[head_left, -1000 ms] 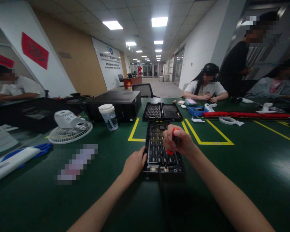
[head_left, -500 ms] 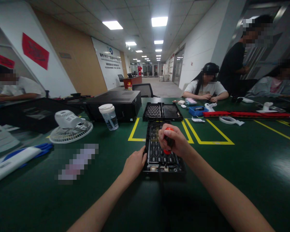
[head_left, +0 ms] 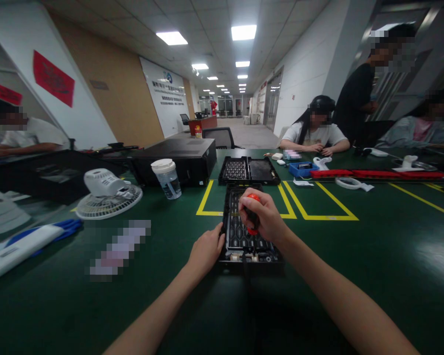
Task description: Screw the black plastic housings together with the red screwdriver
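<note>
In front of me an opened black battery case (head_left: 237,240) lies on the green table, its inside showing rows of rounded cell-like shapes. Along its near end run pale parts and a dark strap or cable. My left hand (head_left: 206,246) grips the case's left edge, fingers together against the side. Over the right half of the case, my right hand (head_left: 261,214) is closed in a fist around a screwdriver (head_left: 252,198) with a red and black handle, held near upright. Its shaft and tip are hidden behind the hand.
Beyond the case sits another opened black case (head_left: 264,170). To the left stand a lidded cup (head_left: 168,180), a white fan (head_left: 109,195) and a large black box (head_left: 192,158). A blue tray (head_left: 302,169) and red strips lie at right. Several people sit or stand around.
My right hand and the screwdriver have shifted slightly left over the case. My left hand and the case stay where they were.
</note>
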A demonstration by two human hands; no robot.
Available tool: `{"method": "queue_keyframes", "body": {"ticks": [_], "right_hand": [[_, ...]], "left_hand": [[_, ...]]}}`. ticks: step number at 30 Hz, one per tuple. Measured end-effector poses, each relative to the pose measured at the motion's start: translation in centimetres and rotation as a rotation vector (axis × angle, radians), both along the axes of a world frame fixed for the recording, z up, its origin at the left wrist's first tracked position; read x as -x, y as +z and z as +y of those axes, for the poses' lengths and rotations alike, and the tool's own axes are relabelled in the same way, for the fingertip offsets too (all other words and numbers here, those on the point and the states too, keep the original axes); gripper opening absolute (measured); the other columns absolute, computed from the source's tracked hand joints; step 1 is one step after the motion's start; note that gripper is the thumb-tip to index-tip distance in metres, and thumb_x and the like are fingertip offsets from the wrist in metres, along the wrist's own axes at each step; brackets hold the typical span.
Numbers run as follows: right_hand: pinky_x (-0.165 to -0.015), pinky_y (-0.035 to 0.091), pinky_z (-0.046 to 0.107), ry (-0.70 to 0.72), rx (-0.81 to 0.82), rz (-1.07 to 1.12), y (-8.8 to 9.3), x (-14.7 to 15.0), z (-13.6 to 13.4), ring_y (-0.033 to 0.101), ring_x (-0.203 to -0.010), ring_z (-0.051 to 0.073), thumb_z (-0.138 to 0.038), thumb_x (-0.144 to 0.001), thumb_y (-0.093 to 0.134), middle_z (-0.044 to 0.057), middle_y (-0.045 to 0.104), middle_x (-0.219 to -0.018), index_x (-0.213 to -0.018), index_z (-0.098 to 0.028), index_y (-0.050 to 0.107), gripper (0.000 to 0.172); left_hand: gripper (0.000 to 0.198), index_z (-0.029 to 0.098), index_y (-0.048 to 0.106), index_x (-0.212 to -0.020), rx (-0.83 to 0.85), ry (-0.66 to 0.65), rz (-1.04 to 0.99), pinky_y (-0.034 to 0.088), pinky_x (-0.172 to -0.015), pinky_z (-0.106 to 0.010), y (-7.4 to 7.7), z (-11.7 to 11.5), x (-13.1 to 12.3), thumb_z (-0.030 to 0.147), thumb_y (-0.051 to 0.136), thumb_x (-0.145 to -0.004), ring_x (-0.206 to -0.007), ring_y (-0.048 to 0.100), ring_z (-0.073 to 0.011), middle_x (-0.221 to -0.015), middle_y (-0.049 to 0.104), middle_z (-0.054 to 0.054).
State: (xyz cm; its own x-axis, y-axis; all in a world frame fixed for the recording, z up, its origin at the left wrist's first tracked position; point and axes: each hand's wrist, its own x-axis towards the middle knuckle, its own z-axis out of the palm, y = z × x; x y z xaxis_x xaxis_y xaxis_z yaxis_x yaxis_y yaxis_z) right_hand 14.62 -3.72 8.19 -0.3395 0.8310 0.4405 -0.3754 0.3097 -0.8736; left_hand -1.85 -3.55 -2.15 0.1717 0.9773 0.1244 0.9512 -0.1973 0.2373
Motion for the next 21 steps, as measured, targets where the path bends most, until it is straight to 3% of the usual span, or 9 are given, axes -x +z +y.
{"method": "queue_keyframes", "body": {"ticks": [21], "right_hand": [[-0.034, 0.025, 0.016, -0.391, -0.043, 0.007, 0.13, 1.03, -0.4, 0.035, -0.034, 0.002, -0.032, -0.081, 0.051, -0.006, 0.044, -0.052, -0.066, -0.016, 0.046, 0.022]], "left_hand": [[0.042, 0.025, 0.036, -0.128, -0.016, -0.008, -0.013, 0.043, -0.073, -0.027, 0.04, 0.05, 0.05, 0.038, 0.029, -0.088, -0.084, 0.061, -0.0183, -0.094, 0.063, -0.008]]}}
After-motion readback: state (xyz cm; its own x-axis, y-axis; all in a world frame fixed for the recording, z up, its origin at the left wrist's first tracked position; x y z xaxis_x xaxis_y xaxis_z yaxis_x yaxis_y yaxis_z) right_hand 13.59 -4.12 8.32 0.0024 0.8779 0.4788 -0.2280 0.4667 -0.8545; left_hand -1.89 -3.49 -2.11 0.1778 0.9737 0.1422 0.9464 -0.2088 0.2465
